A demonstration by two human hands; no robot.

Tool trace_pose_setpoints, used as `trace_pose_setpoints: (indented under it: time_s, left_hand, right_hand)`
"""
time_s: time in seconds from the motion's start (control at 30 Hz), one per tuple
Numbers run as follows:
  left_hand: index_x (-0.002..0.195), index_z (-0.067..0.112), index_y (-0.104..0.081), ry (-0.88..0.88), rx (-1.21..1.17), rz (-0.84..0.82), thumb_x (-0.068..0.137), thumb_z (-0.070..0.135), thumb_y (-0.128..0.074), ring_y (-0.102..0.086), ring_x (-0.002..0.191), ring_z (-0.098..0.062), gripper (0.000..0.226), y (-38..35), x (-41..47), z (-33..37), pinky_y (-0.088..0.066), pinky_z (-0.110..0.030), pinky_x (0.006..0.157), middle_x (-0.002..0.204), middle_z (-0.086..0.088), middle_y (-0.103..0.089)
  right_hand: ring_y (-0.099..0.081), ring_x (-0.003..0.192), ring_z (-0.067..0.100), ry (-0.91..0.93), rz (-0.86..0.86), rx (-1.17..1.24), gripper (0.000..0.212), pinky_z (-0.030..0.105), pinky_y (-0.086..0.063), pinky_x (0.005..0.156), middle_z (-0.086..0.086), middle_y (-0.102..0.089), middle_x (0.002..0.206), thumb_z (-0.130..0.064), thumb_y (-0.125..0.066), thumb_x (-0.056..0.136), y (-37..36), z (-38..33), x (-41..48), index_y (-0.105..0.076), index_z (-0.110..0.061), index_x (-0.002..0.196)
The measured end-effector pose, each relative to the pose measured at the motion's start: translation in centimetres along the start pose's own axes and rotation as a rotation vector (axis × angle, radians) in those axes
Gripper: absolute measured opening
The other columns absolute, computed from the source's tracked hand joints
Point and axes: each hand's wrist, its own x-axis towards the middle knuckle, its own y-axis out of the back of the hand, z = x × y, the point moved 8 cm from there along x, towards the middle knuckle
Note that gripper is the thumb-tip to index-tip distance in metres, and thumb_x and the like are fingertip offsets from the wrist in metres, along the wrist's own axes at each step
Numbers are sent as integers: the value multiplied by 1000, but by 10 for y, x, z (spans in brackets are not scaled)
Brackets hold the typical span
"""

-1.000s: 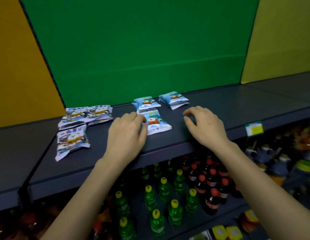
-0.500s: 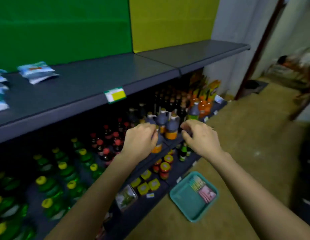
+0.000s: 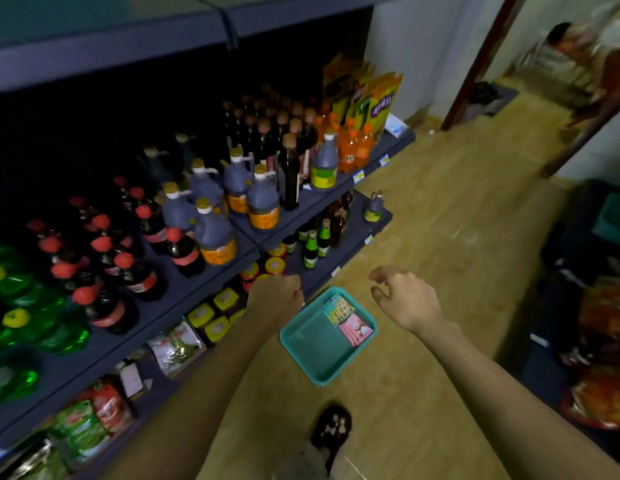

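A teal tray (image 3: 312,351) lies on the wooden floor below my hands, beside the shelf unit. In its far corner lie a few flat snack packets, yellow-blue ones (image 3: 339,308) and pink ones (image 3: 357,330). My left hand (image 3: 275,297) hovers above the tray's left corner, back up, fingers loosely curled, holding nothing. Above the tray's right side, my right hand (image 3: 404,301) has relaxed, slightly bent fingers and holds nothing. Neither hand touches the tray.
The dark shelf unit (image 3: 184,289) on the left holds green bottles, red-capped cola bottles (image 3: 128,271), purple jugs (image 3: 215,233), orange sodas and jars. My slippered foot (image 3: 331,427) stands near the tray. Bagged goods (image 3: 603,358) crowd the right; a person stands beyond the doorway (image 3: 578,46).
My view swung from the top shelf with its blue snack packets down and right to the floor. Both hands left that shelf and dropped to just above the teal tray.
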Motion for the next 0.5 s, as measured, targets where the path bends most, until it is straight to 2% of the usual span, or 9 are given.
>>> trace_pose_setpoints:
  time_s: [0.1, 0.27, 0.4, 0.43, 0.5]
  left_hand:
    - [105, 12, -58, 110, -40, -145, 95, 30, -39, -59, 105, -34, 28, -59, 35, -3, -46, -37, 79, 111, -13, -63]
    - [110, 15, -59, 253, -75, -338, 96, 30, -37, -61, 107, -29, 30, -149, 89, -3, -48, -36, 83, 112, -10, -64]
    - [90, 24, -54, 329, -162, -514, 97, 32, -36, -58, 111, -26, 21, -216, 114, 1, -46, -34, 86, 99, -1, -62]
    - [92, 26, -53, 361, -185, -543, 97, 33, -36, -57, 112, -25, 19, -230, 119, 2, -45, -34, 88, 105, -1, -62]
    - [114, 22, -55, 446, -222, -581, 96, 33, -37, -57, 113, -26, 28, -254, 130, 3, -45, -33, 90, 121, -5, -60]
  right_hand:
    - [-57, 113, 25, -18, -61, -7, 29, 32, -46, 86, -4, -59, 124, -27, -49, 90, -30, 39, 43, -55, -26, 118]
    - [-58, 113, 22, -13, -212, -66, 30, 30, -46, 89, 1, -61, 122, -25, -52, 89, -85, 102, 114, -56, -20, 118]
    - [-58, 112, 20, -9, -313, -105, 31, 31, -48, 89, -2, -59, 122, -29, -49, 90, -120, 154, 158, -52, -23, 120]
    - [-57, 112, 19, -5, -349, -114, 31, 30, -48, 89, -3, -59, 122, -29, -49, 91, -130, 165, 169, -51, -24, 121]
    - [-57, 112, 17, -5, -418, -108, 31, 30, -48, 89, -4, -59, 122, -30, -48, 92, -150, 188, 192, -51, -24, 122]
